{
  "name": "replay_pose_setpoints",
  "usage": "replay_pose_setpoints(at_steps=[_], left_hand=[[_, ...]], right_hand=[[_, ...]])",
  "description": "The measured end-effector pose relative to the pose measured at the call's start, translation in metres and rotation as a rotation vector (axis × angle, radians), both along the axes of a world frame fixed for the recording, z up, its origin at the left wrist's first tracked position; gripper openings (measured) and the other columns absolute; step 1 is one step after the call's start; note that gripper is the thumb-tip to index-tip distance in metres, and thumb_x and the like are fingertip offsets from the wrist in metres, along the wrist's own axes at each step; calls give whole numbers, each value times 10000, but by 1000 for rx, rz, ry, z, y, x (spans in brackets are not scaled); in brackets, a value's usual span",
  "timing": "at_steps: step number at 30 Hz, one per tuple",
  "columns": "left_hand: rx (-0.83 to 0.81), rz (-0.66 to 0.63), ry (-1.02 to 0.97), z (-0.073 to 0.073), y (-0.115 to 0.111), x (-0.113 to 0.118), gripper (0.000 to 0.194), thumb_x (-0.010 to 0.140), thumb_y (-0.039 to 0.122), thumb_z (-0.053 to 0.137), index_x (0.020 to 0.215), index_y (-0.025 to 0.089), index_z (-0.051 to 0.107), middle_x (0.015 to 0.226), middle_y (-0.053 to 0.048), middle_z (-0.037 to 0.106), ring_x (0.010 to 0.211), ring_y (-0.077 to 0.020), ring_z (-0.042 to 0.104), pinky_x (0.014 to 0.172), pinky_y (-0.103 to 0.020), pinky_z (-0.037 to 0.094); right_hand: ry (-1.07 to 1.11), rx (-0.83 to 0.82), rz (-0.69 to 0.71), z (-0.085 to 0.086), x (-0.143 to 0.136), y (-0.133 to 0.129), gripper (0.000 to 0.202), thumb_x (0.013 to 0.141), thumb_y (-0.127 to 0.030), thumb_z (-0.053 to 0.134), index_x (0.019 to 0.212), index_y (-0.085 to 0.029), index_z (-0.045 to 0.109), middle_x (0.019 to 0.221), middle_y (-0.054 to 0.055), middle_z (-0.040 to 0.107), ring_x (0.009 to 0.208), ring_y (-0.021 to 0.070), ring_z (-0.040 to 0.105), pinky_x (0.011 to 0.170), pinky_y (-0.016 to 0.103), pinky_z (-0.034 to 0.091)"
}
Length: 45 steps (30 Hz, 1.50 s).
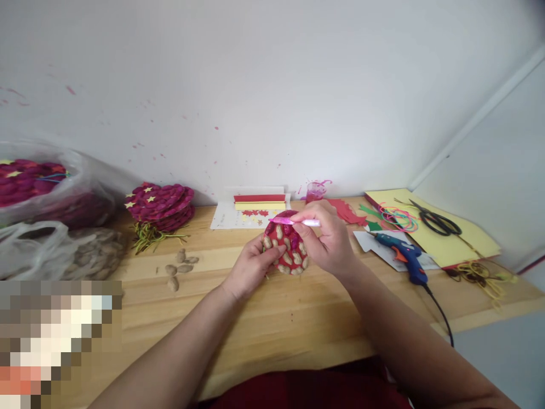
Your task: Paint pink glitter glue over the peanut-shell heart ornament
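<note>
Held above the table, a round red disc (286,257) is covered with unshelled peanuts, and those toward its upper edge are coloured magenta. My left hand (254,261) grips the disc by its left side, the thumb lying across its face. In my right hand (321,236) is a white-handled paintbrush (281,220), stained pink, pinched near its middle. Its tip points left over the disc's upper part; whether it touches a peanut I cannot tell. Behind the right hand stands a clear cup (315,191) with pink paint on it.
Loose peanuts (172,270) and stacked magenta peanut discs (159,201) with yellow stars lie left, beside plastic bags (91,253). Paper strips (259,202) and small stars are at the back. A blue glue gun (404,255), its cord, scissors (438,221) and yellow paper (477,241) lie right.
</note>
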<state>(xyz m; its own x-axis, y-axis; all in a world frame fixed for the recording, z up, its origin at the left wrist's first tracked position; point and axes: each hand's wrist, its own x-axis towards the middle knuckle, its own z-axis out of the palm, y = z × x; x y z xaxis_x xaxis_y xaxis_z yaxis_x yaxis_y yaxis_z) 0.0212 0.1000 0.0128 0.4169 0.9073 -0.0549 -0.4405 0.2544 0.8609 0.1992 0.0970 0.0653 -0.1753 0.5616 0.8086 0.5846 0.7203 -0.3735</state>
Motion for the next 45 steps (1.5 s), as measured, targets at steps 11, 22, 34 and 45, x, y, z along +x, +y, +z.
replay_pose_setpoints(at_steps=[11,22,34,45], left_hand=[[109,65,7,-4,3,-1,327,756,368,892,953,172,719,831,-25,726,708,-147,627,728,-287,503],[84,124,40,-2,7,-2,371,711,405,913,838,172,653,662,37,582,548,-83,436,528,-231,304],[67,165,63,-3,7,-3,376,711,403,905,760,180,606,599,61,509,510,-73,363,508,-240,252],[13,222,56,-3,10,-2,420,671,403,938,758,166,602,586,64,546,467,-48,340,456,-206,221]], right_hand=[[19,30,13,0,-1,-3,66,981,-197,630,998,-252,662,909,29,696,912,217,638,836,420,490],[41,21,-6,-3,-7,-5,62,990,-204,616,993,-244,663,893,27,705,885,211,641,824,401,489],[13,-13,20,-5,-11,-7,57,990,-221,609,993,-251,657,871,20,727,823,200,669,778,391,506],[301,-66,-128,-7,21,15,129,1000,-346,618,1031,-231,670,952,30,734,853,188,680,775,335,507]])
